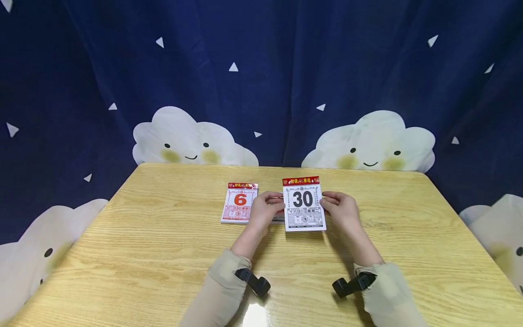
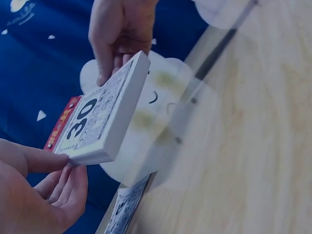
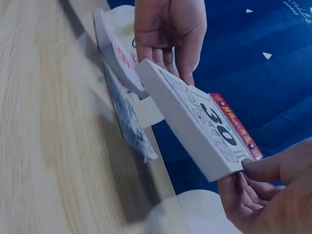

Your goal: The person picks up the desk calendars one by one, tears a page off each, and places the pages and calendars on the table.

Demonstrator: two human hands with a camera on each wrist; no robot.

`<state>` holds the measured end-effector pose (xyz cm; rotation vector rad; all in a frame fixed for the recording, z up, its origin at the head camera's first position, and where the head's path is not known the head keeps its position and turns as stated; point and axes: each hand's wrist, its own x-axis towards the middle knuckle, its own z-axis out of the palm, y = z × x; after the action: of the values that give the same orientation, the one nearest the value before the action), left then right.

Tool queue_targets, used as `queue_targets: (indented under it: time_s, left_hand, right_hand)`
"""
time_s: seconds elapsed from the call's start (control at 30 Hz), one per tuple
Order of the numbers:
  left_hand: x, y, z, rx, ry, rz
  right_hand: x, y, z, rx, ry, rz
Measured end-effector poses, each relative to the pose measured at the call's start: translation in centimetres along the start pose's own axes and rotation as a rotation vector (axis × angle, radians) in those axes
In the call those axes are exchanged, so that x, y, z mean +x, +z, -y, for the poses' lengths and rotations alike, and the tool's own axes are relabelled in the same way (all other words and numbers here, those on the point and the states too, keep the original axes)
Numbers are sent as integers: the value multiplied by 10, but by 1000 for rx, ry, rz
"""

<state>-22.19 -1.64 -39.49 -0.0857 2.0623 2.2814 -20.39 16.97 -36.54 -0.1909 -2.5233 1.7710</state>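
Note:
Both hands hold a thick tear-off calendar [image 1: 304,218] by its two side edges, raised over the table. It has a red header strip and a large black 30. My left hand [image 1: 263,210] pinches one edge, thumb [image 2: 46,160] on the front and fingers behind. On the opposite edge my right hand [image 1: 342,211] pinches likewise, its thumb [image 3: 263,168] on the face. Under the raised calendar lies a flat dark-printed piece [image 3: 127,117], mostly hidden in the head view. A second tear-off calendar [image 1: 234,210], with a red 6, lies just left of my left hand.
The wooden table [image 1: 143,245] ends at the back against a dark blue curtain [image 1: 265,54] with white triangles and smiling clouds. Black wrist straps with cameras [image 1: 353,285] sit over both beige sleeves.

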Motion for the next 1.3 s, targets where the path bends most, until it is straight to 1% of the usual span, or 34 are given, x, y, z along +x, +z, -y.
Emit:
queue_targets:
  time_s: [0.07, 0.2, 0.3, 0.4, 0.47, 0.57, 0.6, 0.63, 0.7, 0.8, 0.83, 0.87, 0.93, 1.0, 1.07, 1.17, 1.23, 1.3]
  left_hand:
    - [2, -5, 0, -20, -10, 28]
    - [3, -14, -2, -103, -49, 68]
    - [4, -18, -4, -189, -44, 104]
    - [5, -23, -5, -256, -23, 164]
    - [5, -26, -5, -284, -25, 216]
    - [6, -30, -3, -321, -58, 315]
    - [7, -32, -2, -323, -68, 349]
    - [7, -33, -2, -321, -71, 381]
    - [6, -35, -1, -326, -67, 431]
    - [6, -37, 1, -316, -30, 462]
    - [6, -38, 1, -316, -19, 463]
    - [6, -38, 2, -318, -12, 461]
    - [6, -39, 3, -317, -3, 456]
    - [6, -40, 4, -323, -4, 446]
    - [7, -40, 5, -321, -4, 442]
    - [8, -41, 6, -320, -18, 436]
    - [8, -41, 6, -316, -21, 433]
    - [8, -42, 6, -321, -26, 423]
  right_hand:
    - [1, 2, 1, 32, 2, 10]
    - [3, 5, 2, 113, 12, 26]
    - [3, 6, 7, 169, 15, 38]
    - [4, 6, 8, 187, 15, 47]
    - [16, 7, -6, 210, 1, 46]
    - [45, 11, -44, 241, -27, 25]
    - [44, 12, -44, 248, -24, 23]
    - [51, 12, -55, 299, -50, 37]
    - [39, 13, -39, 273, -45, 31]
    - [8, 11, 1, 192, -58, 43]
    - [7, 11, 1, 158, -87, 37]
    - [-2, 12, 15, 66, -94, 2]
    - [-4, 13, 16, -34, -181, -36]
    - [-6, 13, 15, -146, -312, -91]
    - [-7, 14, 14, -294, -483, -154]
    - [-8, 15, 11, -511, -770, -223]
    - [-9, 16, 10, -627, -939, -227]
    - [-9, 17, 10, -687, -1065, -186]
